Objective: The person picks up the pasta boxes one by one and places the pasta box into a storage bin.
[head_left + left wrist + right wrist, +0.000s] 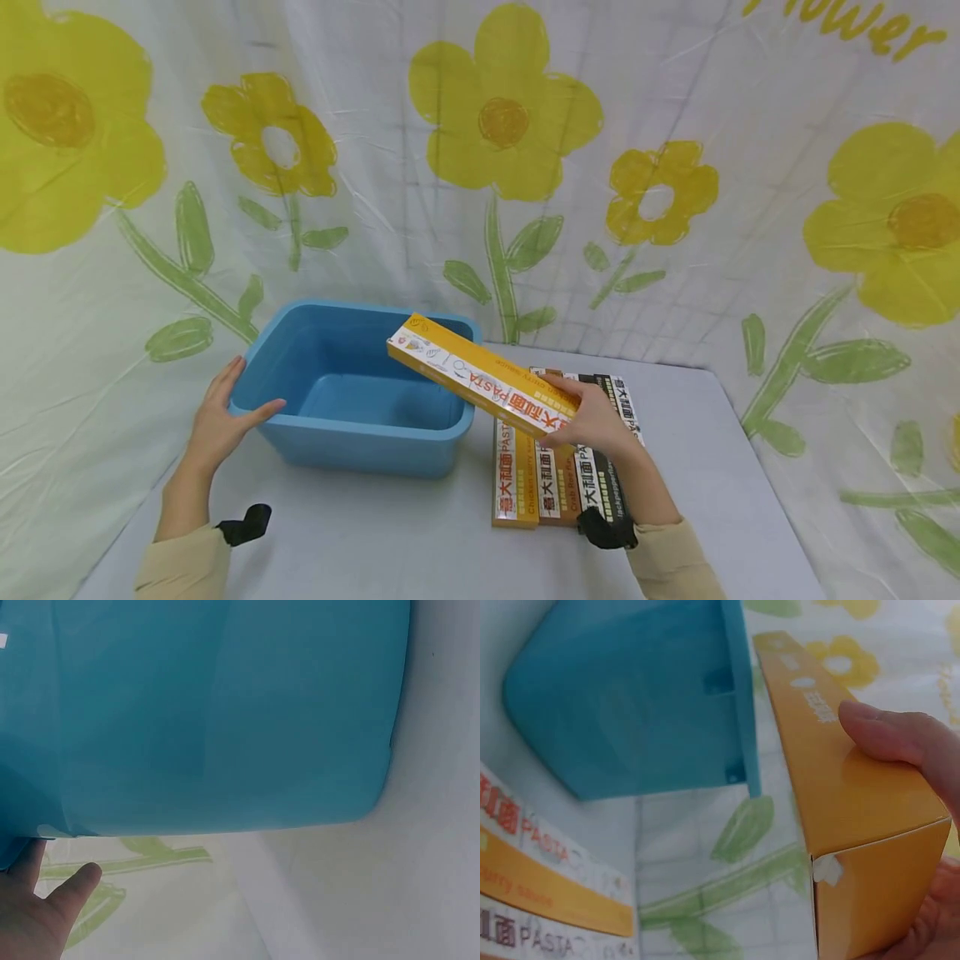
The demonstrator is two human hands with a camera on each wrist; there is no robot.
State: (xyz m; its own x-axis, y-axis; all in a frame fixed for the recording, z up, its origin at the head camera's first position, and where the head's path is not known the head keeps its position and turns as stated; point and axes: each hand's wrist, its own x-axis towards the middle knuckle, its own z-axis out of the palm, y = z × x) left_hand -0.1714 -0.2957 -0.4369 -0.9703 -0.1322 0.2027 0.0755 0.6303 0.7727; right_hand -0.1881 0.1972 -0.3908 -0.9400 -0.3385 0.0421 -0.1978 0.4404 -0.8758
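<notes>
A blue plastic tub stands on the grey table. My left hand holds its near-left corner, fingers along the outside and thumb over the rim; the left wrist view shows the tub's wall and my thumb. My right hand grips one end of a long yellow pasta box and holds it tilted in the air, its far end over the tub's right rim. The right wrist view shows that pasta box with a finger over its top.
Three more pasta boxes, yellow, brown and black, lie side by side on the table right of the tub, partly under my right hand. A flower-printed sheet hangs behind and drapes both sides.
</notes>
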